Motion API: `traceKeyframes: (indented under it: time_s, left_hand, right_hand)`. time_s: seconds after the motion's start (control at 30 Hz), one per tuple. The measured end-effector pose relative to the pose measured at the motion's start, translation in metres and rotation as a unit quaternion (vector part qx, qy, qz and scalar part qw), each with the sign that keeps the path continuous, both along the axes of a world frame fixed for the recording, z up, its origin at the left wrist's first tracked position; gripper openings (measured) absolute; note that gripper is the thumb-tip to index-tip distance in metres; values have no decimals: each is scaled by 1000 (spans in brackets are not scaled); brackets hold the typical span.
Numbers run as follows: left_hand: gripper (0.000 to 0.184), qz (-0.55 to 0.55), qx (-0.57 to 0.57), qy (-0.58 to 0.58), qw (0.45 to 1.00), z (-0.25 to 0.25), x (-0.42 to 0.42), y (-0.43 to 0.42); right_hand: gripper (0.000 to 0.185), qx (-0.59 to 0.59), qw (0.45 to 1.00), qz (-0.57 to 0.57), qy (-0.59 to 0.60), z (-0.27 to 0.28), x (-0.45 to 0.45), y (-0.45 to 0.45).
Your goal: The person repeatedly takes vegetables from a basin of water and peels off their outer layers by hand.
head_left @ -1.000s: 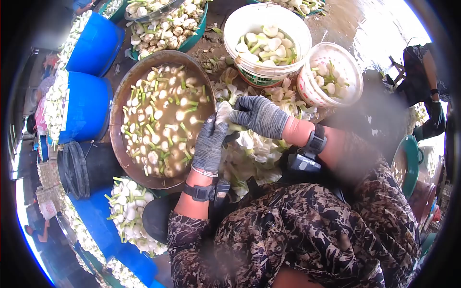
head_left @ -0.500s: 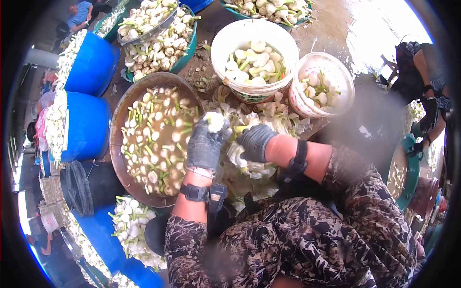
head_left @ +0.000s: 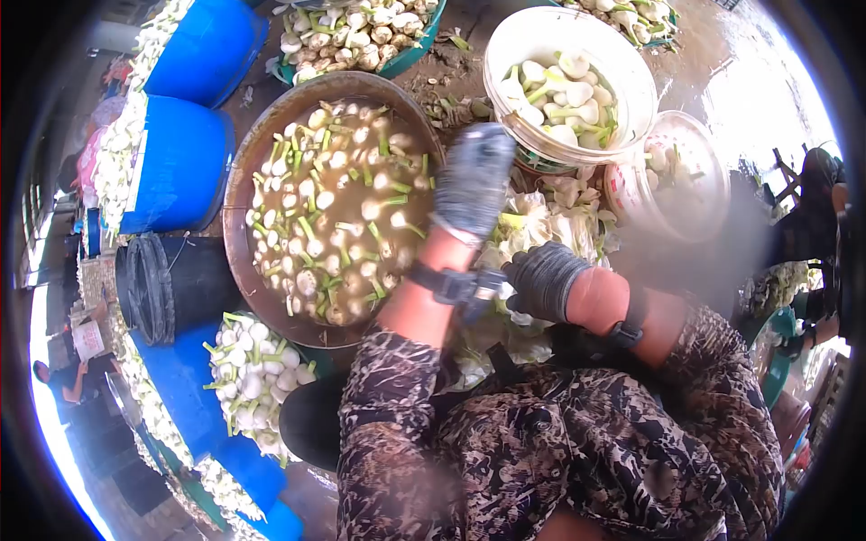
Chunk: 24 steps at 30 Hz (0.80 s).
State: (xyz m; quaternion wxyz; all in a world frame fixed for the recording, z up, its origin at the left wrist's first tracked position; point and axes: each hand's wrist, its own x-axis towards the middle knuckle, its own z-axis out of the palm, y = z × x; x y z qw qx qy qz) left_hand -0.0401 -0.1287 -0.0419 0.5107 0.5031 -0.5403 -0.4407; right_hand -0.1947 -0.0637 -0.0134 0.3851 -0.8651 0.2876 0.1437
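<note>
Many garlic bulbs (head_left: pixel 371 210) with green stems float in the brown water of a round basin (head_left: pixel 242 243). The person's left hand (head_left: pixel 475 176), in a grey glove, is over the basin's right edge, beside the white bucket (head_left: pixel 519 45) that stands to the basin's upper right; the hand is blurred, so I cannot tell whether its fingers are spread, pressed together or pinching anything. The right hand (head_left: pixel 552 281), gloved too, is to the right of the basin over a pile of peelings (head_left: pixel 577 216), its fingers curled in; whether they pinch something is hidden. More bulbs lie inside the white bucket, and a smaller tub (head_left: pixel 622 194) stands farther right of the basin, just beside that bucket. Left of the basin are a black bucket (head_left: pixel 203 279) and blue barrels (head_left: pixel 180 162); a heap of stemmed bulbs (head_left: pixel 257 379) sits below it.
</note>
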Motion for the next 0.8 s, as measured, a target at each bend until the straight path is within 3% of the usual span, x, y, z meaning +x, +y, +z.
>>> traceKeyframes:
  time_s: [0.03, 0.1, 0.2, 0.27, 0.33, 0.43, 0.53, 0.57, 0.63, 0.7, 0.77, 0.8]
  left_hand:
    - [22, 85, -18, -65, 994, -19, 35, 0]
    - [26, 231, 121, -196, 945, -42, 105, 2]
    - [34, 255, 169, -208, 929, -121, 189, 0]
    - [48, 149, 307, -366, 866, -145, 206, 3]
    - [50, -29, 359, -517, 777, -185, 216, 4]
    - [53, -356, 213, -692, 590, -210, 207, 3]
    - [49, -48, 227, -466, 854, -199, 207, 28]
    - [42, 130, 330, -86, 931, -160, 182, 29]
    - [37, 196, 322, -7, 926, -97, 166, 32]
    - [35, 168, 301, -36, 938, -72, 164, 34]
    - [36, 193, 384, 279, 859, -38, 136, 47]
    - [36, 135, 416, 329, 836, -23, 124, 55]
  right_hand:
    - [33, -56, 996, 31, 59, 13, 3, 0]
    - [32, -55, 997, 31, 48, 7, 1, 1]
    - [32, -64, 997, 20, 34, -1, 4, 2]
    - [32, -69, 997, 20, 32, -3, 6, 1]
    - [32, -65, 997, 18, 42, 0, 12, -1]
    - [31, -61, 997, 16, 45, 0, 16, -4]
    - [33, -94, 995, 30, 8, 1, 18, -10]
    - [33, -94, 995, 29, 7, 2, 19, -12]
    - [34, -132, 987, -72, -53, 6, 23, -15]
    - [37, -133, 983, -97, -86, 11, 26, -20]
    - [43, -135, 946, -190, -226, 14, 29, -21]
    - [48, -148, 932, -204, -261, 16, 31, -20]
